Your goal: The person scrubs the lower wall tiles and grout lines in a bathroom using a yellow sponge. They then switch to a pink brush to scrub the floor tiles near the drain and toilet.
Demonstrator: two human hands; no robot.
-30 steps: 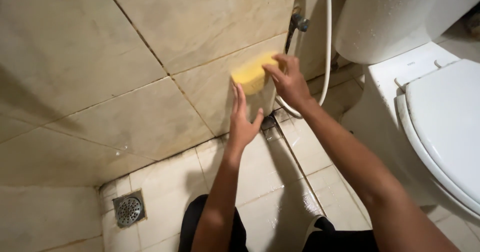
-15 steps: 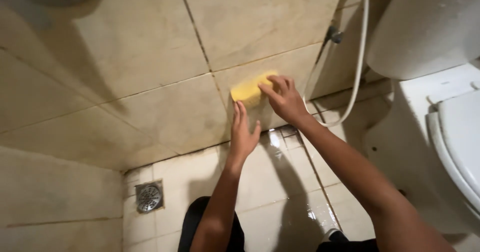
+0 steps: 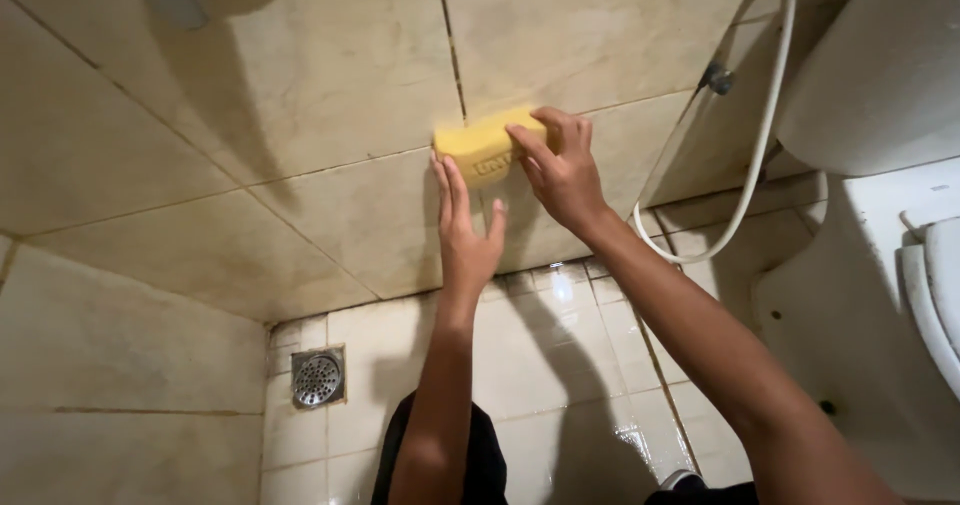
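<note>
My right hand (image 3: 562, 170) presses a yellow sponge (image 3: 480, 148) flat against the beige tiled wall (image 3: 300, 75), fingers spread over the sponge's right half. Just below the sponge, my left hand (image 3: 466, 227) lies open with its palm and fingers resting on the wall tile, fingertips close to the sponge's lower edge. Both forearms reach up from the bottom of the view.
A white toilet (image 3: 900, 265) with its tank stands at the right. A white spray hose (image 3: 750, 155) hangs from a wall valve (image 3: 716, 77). A round metal floor drain (image 3: 317, 377) sits in the wet white floor tiles (image 3: 560, 365). My dark-clothed knees show at the bottom.
The view has shifted left, so the toilet sits further right and the drain has moved right. My right hand has slid the sponge leftwards and up along the wall; my left hand stays pressed below it.
</note>
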